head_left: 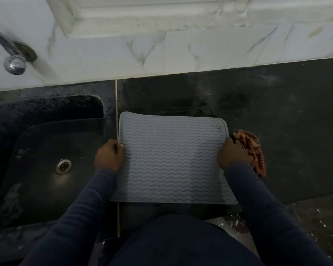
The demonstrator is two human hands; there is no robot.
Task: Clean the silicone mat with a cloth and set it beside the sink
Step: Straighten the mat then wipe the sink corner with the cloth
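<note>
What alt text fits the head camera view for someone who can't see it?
A person's left hand and right hand grip the side edges of a grey ribbed silicone mat over a dark counter, just right of a black sink. A red checked cloth is bunched by the right hand; a chrome tap juts from the marbled wall.

Both hands are gripping the grey ridged mat (173, 158): left hand (109, 155) pinching its left edge, right hand (232, 155) holding its right edge beside the checked cloth (252, 150), over the dark surface (277, 112) next to the sink (46, 150).
</note>
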